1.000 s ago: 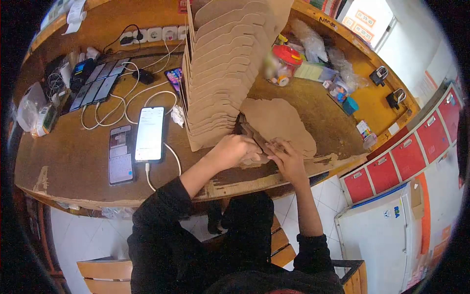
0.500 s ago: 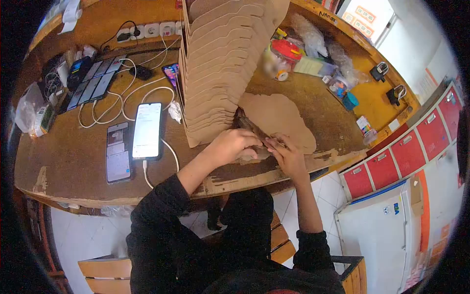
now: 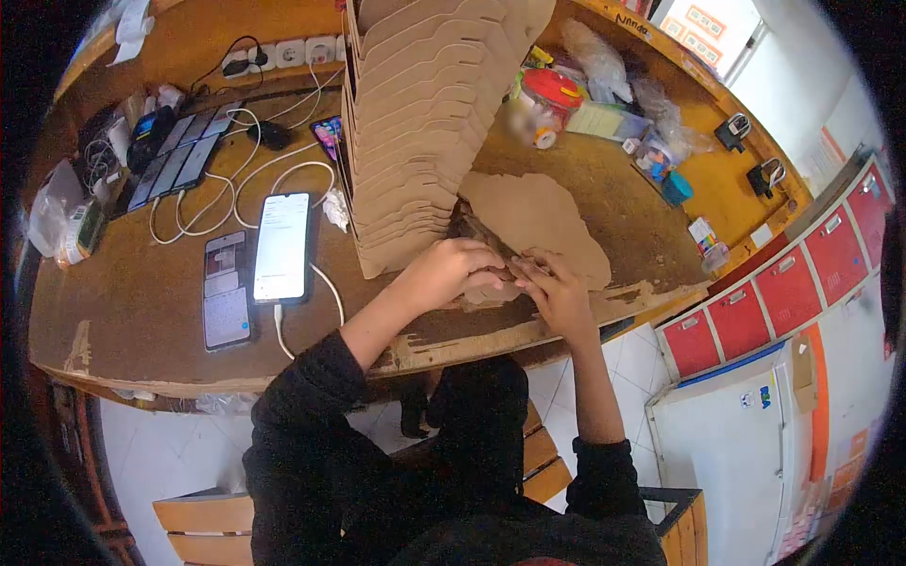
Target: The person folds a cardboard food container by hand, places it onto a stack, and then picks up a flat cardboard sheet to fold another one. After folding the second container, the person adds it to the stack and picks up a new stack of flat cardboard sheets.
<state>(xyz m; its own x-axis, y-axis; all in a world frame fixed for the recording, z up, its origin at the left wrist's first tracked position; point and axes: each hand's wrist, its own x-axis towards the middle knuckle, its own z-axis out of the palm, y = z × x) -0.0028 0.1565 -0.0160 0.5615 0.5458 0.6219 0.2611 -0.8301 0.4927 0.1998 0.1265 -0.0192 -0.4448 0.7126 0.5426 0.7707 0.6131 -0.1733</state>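
The left hand (image 3: 453,272) reaches forward from a black sleeve, knuckles up, its fingers curled tight over the near edge of a flat brown cardboard cut-out (image 3: 538,222) lying on the worn wooden table (image 3: 142,311). The right hand (image 3: 559,294) meets it, fingertips apparently pinching that same edge.

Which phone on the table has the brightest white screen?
The large black-framed phone plugged into a white cable, right of the greyer-screened phone; the others look dimmer or dark.

On the table (image 3: 142,321), from the cardboard sheet (image 3: 543,222): cardboard stack (image 3: 425,123) at eleven o'clock, phone (image 3: 283,247) at nine, and seemingly a jar (image 3: 549,102) at twelve.
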